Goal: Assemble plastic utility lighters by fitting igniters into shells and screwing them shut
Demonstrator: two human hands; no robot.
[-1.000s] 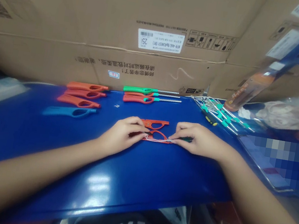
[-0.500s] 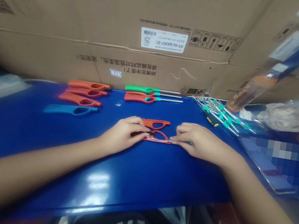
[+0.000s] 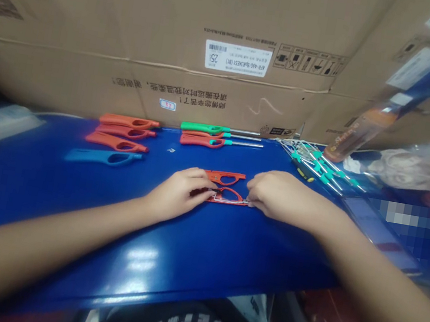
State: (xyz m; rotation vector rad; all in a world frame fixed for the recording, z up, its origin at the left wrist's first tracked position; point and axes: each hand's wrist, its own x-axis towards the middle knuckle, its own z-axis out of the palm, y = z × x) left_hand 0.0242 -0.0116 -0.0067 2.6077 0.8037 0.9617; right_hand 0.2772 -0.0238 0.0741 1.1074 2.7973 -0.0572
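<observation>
Fingers of the left hand [image 3: 183,191] pinch the left end of the nearer orange casing [image 3: 230,190] — I see it on the blue table [image 3: 200,252], just before the farther orange casing [image 3: 212,175]. The right hand [image 3: 281,197] curls at its other end — whether gripping, I cannot tell.

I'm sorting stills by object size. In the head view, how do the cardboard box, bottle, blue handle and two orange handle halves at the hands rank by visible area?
1. Cardboard box
2. Bottle
3. Blue handle
4. Far orange half and near orange half: too alike to rank; the left hand hides part of the near one.
</observation>
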